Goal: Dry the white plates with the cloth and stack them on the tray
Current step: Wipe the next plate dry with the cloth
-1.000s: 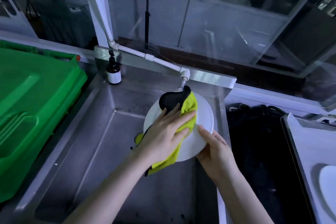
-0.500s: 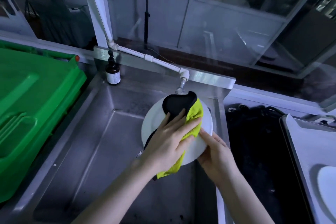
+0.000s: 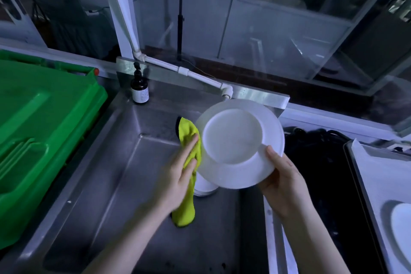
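Over the sink I hold a white plate (image 3: 233,140) tilted toward me, its round inner ring showing. My right hand (image 3: 282,176) grips its lower right rim, thumb on the face. My left hand (image 3: 178,180) is just left of the plate and holds the yellow-green cloth (image 3: 189,138), which has a black edge. The cloth lies against the plate's left rim and hangs down below my palm. More white crockery (image 3: 204,188) peeks out under the held plate in the sink. Another white plate (image 3: 400,227) lies on the tray (image 3: 355,162) at the far right.
The steel sink (image 3: 106,184) fills the middle, with a white tap pipe (image 3: 225,91) just behind the plate. A brown pump bottle (image 3: 139,91) stands at the back left corner. A green plastic crate (image 3: 33,129) sits left, and a black basin (image 3: 322,173) separates sink and tray.
My left hand has slid the cloth off the plate's face to its left edge. The plate now faces me uncovered and sits slightly higher and further right.
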Action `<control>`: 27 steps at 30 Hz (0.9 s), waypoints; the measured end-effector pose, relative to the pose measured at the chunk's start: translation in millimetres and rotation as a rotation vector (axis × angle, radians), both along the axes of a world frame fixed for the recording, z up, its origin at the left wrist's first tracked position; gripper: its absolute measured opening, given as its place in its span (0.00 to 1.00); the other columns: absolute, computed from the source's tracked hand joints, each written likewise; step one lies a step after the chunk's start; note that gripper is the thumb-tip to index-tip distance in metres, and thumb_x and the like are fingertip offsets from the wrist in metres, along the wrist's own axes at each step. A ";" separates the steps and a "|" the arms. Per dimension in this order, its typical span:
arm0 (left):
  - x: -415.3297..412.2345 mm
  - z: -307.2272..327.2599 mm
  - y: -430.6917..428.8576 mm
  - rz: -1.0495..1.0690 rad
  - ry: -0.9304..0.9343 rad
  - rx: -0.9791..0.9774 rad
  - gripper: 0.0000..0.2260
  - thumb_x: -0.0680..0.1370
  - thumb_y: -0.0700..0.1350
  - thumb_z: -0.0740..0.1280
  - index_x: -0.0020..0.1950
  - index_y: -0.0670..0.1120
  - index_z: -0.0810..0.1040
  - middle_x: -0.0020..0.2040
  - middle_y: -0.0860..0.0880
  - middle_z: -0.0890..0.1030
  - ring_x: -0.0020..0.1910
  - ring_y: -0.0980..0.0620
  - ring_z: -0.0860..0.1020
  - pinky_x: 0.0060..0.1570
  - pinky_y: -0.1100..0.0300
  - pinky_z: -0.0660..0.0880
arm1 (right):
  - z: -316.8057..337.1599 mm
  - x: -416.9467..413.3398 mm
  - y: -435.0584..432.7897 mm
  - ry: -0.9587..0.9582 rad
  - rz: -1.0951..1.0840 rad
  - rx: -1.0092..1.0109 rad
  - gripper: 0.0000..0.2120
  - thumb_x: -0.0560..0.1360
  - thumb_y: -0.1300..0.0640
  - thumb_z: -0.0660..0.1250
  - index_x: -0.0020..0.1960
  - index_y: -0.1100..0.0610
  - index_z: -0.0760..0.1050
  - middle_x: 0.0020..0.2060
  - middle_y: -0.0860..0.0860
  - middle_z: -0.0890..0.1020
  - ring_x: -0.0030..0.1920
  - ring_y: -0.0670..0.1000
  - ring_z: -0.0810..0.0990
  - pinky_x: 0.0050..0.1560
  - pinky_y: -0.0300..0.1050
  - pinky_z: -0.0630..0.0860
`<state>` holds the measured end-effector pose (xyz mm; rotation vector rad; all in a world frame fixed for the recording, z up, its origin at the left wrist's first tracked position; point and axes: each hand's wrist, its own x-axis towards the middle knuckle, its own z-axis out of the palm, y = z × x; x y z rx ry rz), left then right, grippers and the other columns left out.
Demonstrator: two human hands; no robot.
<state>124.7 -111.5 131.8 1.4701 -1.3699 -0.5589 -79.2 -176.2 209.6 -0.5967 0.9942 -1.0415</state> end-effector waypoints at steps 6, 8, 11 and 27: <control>-42.8 -7.3 7.0 -0.049 -0.300 -0.144 0.20 0.84 0.48 0.55 0.77 0.50 0.65 0.76 0.47 0.67 0.77 0.44 0.61 0.74 0.43 0.60 | -11.9 21.2 -0.6 -0.090 -0.058 0.036 0.19 0.78 0.56 0.63 0.66 0.63 0.75 0.62 0.62 0.81 0.64 0.59 0.79 0.66 0.53 0.74; -47.8 2.6 -0.7 -0.115 -0.443 -0.184 0.20 0.85 0.48 0.54 0.76 0.50 0.66 0.74 0.48 0.71 0.77 0.46 0.62 0.75 0.47 0.58 | -18.9 27.0 3.4 -0.084 -0.036 0.052 0.23 0.77 0.55 0.64 0.68 0.65 0.73 0.63 0.64 0.79 0.68 0.63 0.75 0.71 0.57 0.70; -41.4 12.2 -19.8 -0.192 -0.417 -0.097 0.20 0.83 0.51 0.54 0.76 0.52 0.68 0.73 0.52 0.72 0.77 0.52 0.62 0.75 0.54 0.57 | -26.8 27.6 8.8 -0.070 0.005 0.076 0.24 0.75 0.55 0.66 0.67 0.66 0.74 0.63 0.65 0.79 0.68 0.65 0.74 0.73 0.60 0.66; -15.0 18.3 -46.7 -0.325 -0.450 -0.135 0.21 0.84 0.48 0.57 0.77 0.55 0.64 0.77 0.55 0.63 0.79 0.56 0.53 0.77 0.49 0.54 | -21.3 5.7 12.3 0.253 0.294 -0.141 0.11 0.73 0.57 0.73 0.51 0.63 0.83 0.48 0.63 0.85 0.46 0.58 0.83 0.46 0.52 0.80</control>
